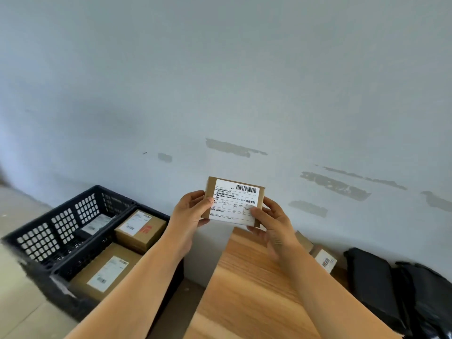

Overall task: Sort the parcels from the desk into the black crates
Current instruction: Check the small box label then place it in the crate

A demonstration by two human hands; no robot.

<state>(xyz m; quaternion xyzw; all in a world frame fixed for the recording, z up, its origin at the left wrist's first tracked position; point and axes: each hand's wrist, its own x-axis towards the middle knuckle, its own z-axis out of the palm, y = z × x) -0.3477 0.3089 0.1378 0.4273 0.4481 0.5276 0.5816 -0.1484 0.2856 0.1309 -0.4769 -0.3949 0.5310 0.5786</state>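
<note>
Both hands held a small cardboard parcel (233,201) up in the air above the far end of the wooden counter (247,285), its white shipping label and barcode facing the camera. The left hand (189,214) gripped the parcel's left edge, thumb on the label and fingers curled behind; the right hand (271,223) pinched its lower right corner, thumb on the label. Each grip was thus clamped on the parcel.

Left of the counter, on the floor, stood two black crates. The nearer crate (73,297) held two brown boxes (140,228), both with labels up; the farther crate (36,238) held a dark flat parcel with a white label (96,223). On the counter's right side lay another small labelled box (324,260) and, beyond it, black plastic mailer bags (376,282).
</note>
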